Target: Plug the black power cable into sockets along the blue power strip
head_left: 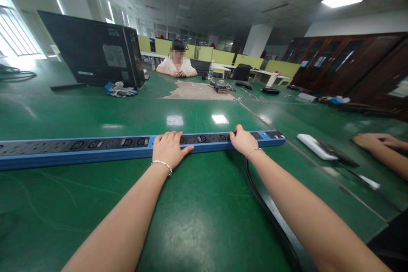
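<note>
A long blue power strip (73, 156) with black socket faces lies across the green table before me, running out of view on the left. My left hand (168, 148) rests over its middle, fingers across the top and thumb stretched along the near side. Closer to the strip's right end, my right hand (244, 140) grips it, with some fingers hidden behind the far edge. A black cable (259, 197) comes out below my right wrist and runs toward the lower right.
Another person's hands (379, 141) lie at the right, near a white device (315, 146). A black computer case (95, 51) and gloves (120, 89) stand back left. Across the table sits a person (177, 66); a water bottle (211, 69) is nearby.
</note>
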The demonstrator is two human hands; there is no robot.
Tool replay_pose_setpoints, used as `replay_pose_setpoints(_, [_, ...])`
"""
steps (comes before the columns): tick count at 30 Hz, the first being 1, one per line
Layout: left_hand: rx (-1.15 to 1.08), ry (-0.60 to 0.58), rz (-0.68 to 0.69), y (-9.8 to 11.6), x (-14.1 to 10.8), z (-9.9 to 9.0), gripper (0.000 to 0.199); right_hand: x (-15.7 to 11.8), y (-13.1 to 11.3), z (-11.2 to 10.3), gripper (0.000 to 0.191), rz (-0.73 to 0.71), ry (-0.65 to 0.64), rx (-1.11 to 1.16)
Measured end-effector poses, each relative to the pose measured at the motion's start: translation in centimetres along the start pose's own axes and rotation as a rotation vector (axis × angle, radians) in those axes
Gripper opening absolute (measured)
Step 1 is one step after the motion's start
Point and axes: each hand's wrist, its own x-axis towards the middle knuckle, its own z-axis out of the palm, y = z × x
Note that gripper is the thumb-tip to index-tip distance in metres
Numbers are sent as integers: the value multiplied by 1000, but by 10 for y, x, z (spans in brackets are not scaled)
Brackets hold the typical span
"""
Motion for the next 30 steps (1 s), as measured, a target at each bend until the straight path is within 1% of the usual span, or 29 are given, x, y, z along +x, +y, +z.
replay_pose_setpoints(3, [-1,-9,0,-1,0,0,64,0,1,1,34,16,18,32])
replay_pose_setpoints(5, [-5,-4,1,-1,0,1,63,-1,2,-7,33,22,45,43])
replay_pose_setpoints(7, [-9,16,7,-1,0,1,62,0,5,-23,35,40,124,64])
replay_pose_setpoints(10, [-11,29,8,-2,0,2,63,3,12,-58,37,57,288,106])
replay_pose_setpoints(11, [-12,24,5,-2,0,2,63,4,14,-68,36,49,307,116])
replay_pose_setpoints(12, [-13,19,2,-2,0,2,63,5,15,-76,35,35,298,122])
replay_pose_setpoints(14, [-16,14,0,-1,0,1,63,3,15,-84,31,10,251,135])
replay_pose_setpoints(16, [-19,10,2,-1,0,1,63,0,10,-81,27,-11,195,168])
replay_pose_setpoints(18, [-20,6,1,-1,0,1,63,-5,2,-70,27,-29,131,231])
replay_pose_setpoints(22, [-23,5,-5,-1,0,1,62,-11,-26,-47,27,-112,21,332])
replay_pose_setpoints(28, [-33,30,6,0,-1,0,61,-19,-82,-22,26,-333,-43,258])
replay_pose_setpoints(30, [-38,39,10,0,-2,0,59,-22,-97,-16,27,-373,-53,214])
